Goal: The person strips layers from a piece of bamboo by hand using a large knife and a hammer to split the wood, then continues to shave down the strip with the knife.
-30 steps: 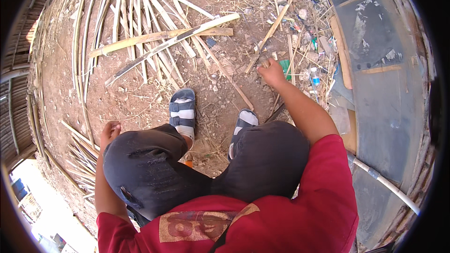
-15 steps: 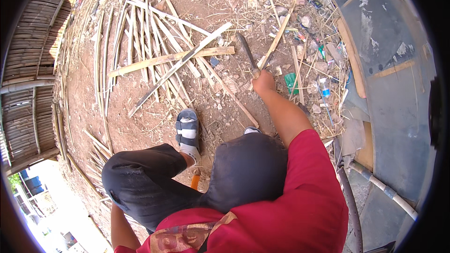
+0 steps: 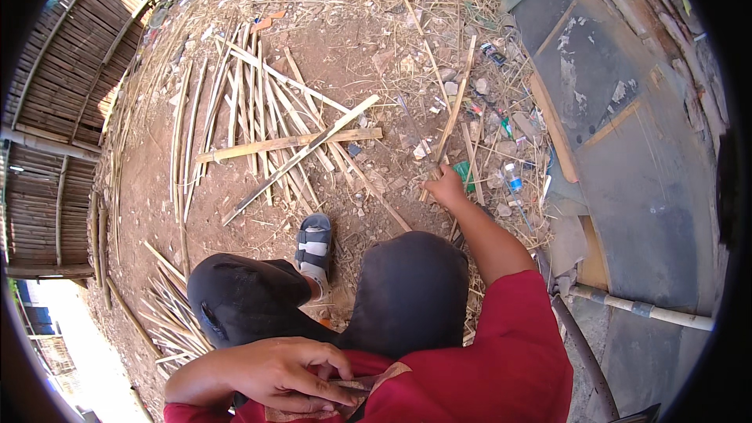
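Bamboo strips (image 3: pixel 258 121) lie on the ground far left, a plank (image 3: pixel 290 143) across them. Sandal (image 3: pixel 314 244) near centre. Right hand (image 3: pixel 445 186) right of plank, on a stick (image 3: pixel 453 117). Bottle (image 3: pixel 513 180) just right of it. Left hand (image 3: pixel 286 372) nearest, at shirt (image 3: pixel 501 368).

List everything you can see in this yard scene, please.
bamboo strips: many, pale tan, spread on the dirt ahead
flat wooden slat: one, light brown, lying across the strips
long stick: one, tan, gripped at its lower end
green scrap: one, beside the right hand
plastic bottle: one, clear, among litter on the right
dark sheet: grey, far right
pipe: one, whitish, lower right
woven fence: brown, left edge
sandal: one seen, grey and white, on the foot
right hand: fingers closed on the stick
left hand: resting on the red shirt at the waist
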